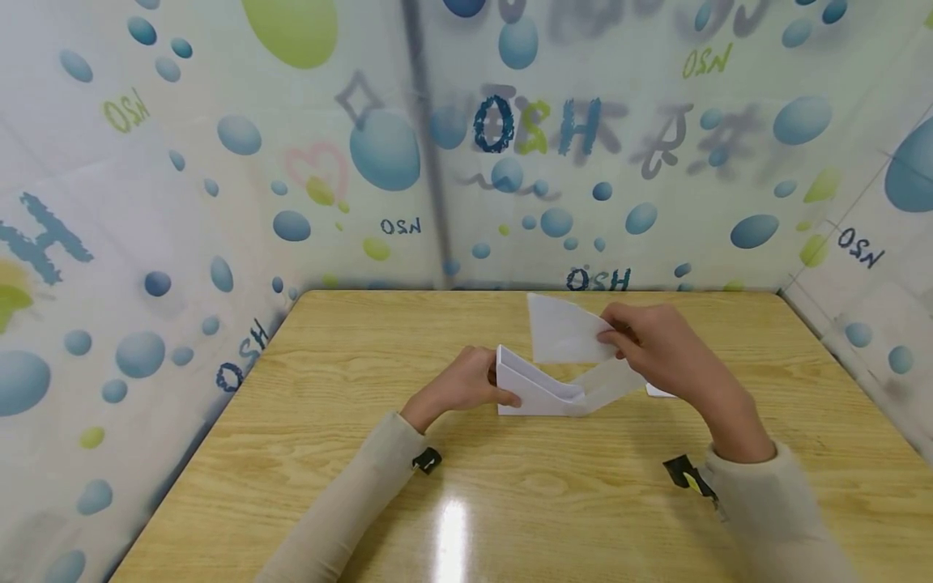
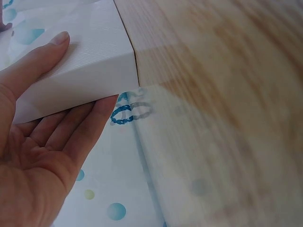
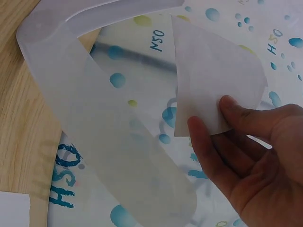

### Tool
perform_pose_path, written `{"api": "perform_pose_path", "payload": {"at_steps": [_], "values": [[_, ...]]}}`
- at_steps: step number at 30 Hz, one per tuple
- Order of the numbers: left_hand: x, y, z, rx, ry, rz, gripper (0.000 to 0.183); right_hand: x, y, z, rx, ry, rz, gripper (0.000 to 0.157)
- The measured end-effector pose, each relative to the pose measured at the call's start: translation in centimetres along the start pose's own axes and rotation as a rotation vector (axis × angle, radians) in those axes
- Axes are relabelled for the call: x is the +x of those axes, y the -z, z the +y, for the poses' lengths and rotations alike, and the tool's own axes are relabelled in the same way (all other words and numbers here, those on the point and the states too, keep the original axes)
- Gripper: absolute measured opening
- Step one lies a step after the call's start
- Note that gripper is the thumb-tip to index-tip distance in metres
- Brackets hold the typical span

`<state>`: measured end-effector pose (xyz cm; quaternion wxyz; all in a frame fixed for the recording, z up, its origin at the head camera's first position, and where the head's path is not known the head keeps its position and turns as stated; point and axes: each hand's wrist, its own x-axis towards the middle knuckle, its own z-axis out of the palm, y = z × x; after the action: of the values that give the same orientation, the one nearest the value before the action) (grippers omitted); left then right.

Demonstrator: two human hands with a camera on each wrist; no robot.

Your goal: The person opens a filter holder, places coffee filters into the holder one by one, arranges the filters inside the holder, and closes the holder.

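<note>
My left hand (image 1: 472, 379) grips the left end of a white open-topped box (image 1: 535, 393) low over the table, with the thumb on its near face. In the left wrist view the box (image 2: 90, 71) has a finely ribbed surface, and fingers pass beneath it. A pale translucent flap (image 3: 118, 127) extends from the box's right end. Above the box, my right hand (image 1: 656, 344) pinches a white piece of paper (image 1: 564, 330) between thumb and fingers. In the right wrist view this paper (image 3: 213, 75) has one straight edge and one curved end.
Beneath the hands lies a wood-grain table (image 1: 350, 356). A small white flat item (image 1: 659, 391) rests on it, partly hidden behind the right hand. Printed wall sheeting (image 1: 452, 202) stands along the table's back and sides. Black clips (image 1: 427, 460) hang at both sleeve cuffs.
</note>
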<state>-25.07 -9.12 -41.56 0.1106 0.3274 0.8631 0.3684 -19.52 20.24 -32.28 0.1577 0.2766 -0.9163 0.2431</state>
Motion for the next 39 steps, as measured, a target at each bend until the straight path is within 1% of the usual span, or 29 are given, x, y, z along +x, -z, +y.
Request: {"api": "perform_pose_path", "payload": {"at_steps": [4,12,16,25,32,39], "values": [[0.0,0.0,0.0,-0.001,-0.006,0.001,0.034,0.2,-0.3,-0.2,0.007,0.012,-0.003,0.005],[0.0,0.0,-0.1,0.0,0.004,-0.002,0.032,0.4,-1.0,-0.5,0.012,-0.004,-0.045,0.008],[0.0,-0.1,-0.1,-0.01,0.01,-0.004,0.031,0.4,-1.2,-0.6,0.013,0.007,-0.059,0.009],[0.0,0.0,0.1,-0.028,0.011,0.003,0.034,0.7,-1.9,-0.5,0.017,0.059,-0.054,0.011],[0.0,0.0,-0.1,-0.045,0.013,-0.002,0.036,0.8,-2.5,-0.5,0.037,0.077,-0.074,0.012],[0.0,0.0,-0.1,-0.02,0.005,0.009,0.037,0.9,-2.7,-0.6,0.015,0.086,-0.118,0.013]]}}
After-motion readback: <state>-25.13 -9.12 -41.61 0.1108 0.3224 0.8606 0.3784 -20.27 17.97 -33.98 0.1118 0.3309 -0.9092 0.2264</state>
